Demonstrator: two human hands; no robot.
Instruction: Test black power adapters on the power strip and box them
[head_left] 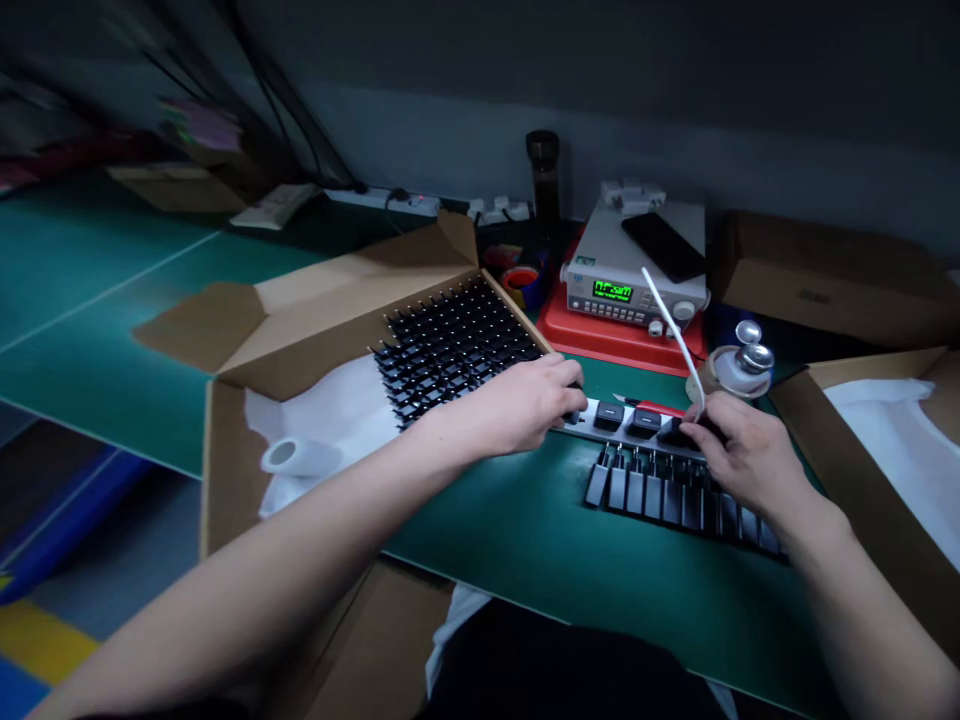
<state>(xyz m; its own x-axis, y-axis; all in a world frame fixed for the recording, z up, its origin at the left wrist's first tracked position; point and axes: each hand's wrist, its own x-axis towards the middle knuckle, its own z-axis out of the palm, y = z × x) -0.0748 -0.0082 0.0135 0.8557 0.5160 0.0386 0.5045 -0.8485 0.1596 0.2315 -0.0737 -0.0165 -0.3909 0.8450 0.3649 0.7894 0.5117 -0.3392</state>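
My left hand [517,405] grips the left end of a silver metal bar [592,425], its fingertips over a black block at that end. Several black square units [609,415] sit along the bar. My right hand [742,450] pinches a black unit [675,432] near the bar's right part, beside a white cable [679,335] that drops to it. A red-handled tool [652,408] lies just behind the bar. In front of the bar stands a row of black rectangular parts with metal pins [664,495]. The hands hide part of the bar.
A cardboard box [315,320] to my left holds a dense grid of black spiked parts [450,350], white wrapping and a white roll. Behind stand a bench instrument with green display [611,291] on a red tray, a phone, and a power strip. Another box lies right.
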